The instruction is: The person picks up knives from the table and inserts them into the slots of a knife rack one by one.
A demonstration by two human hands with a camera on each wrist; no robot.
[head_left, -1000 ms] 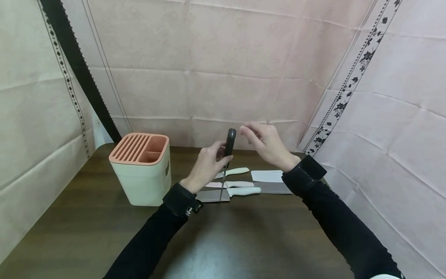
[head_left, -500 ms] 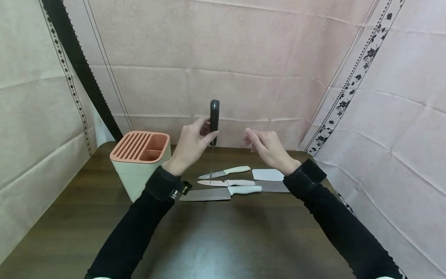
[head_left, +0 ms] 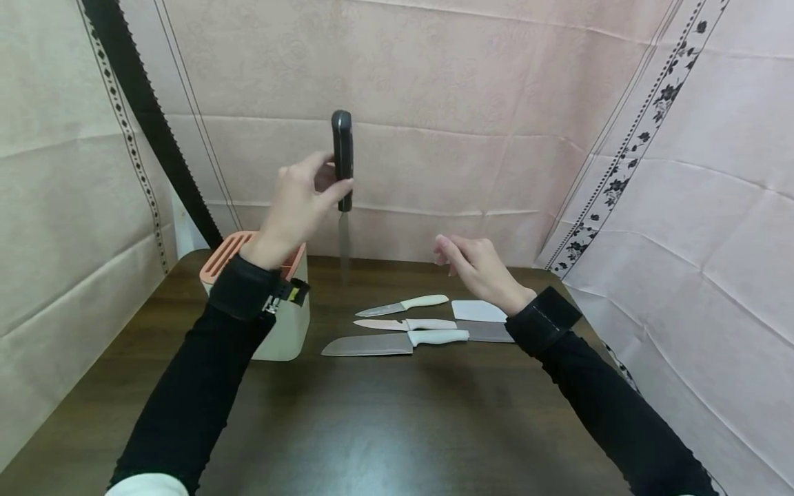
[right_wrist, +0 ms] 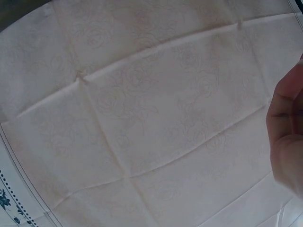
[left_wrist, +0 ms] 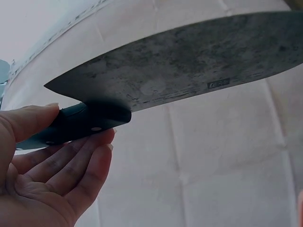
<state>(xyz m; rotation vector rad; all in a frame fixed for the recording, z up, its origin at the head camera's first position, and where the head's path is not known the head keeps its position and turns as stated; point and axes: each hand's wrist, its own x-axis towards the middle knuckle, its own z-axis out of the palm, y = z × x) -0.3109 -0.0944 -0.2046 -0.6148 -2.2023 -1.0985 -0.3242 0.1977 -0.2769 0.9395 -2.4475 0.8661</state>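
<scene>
The left hand [head_left: 304, 200] is raised above the table [head_left: 384, 427] and grips a cleaver [head_left: 342, 165] by its black handle, thumb on one side and fingers curled against the other. The handle stands upright with its butt at the top, sticking out above the fingers, and the blade hangs straight down below the grip, edge-on to the head camera so it shows only as a thin strip. In the left wrist view the cleaver [left_wrist: 189, 61] shows its broad, mottled grey blade running away from the fingers [left_wrist: 71, 165], which close on the handle right where it meets the blade.

The cleaver hangs in the air just right of the knife block [head_left: 282, 324], a cream box with a pink slotted top that stands under the left wrist.

The right hand [head_left: 474, 269] hovers over the far side of the table with fingers relaxed and loosely bent, holding nothing. Below and in front of it lie three white-handled knives [head_left: 403, 324] in a row, blades pointing left, and beside them a white flat piece [head_left: 476, 311] on a second cleaver's grey blade [head_left: 486, 332].
</scene>
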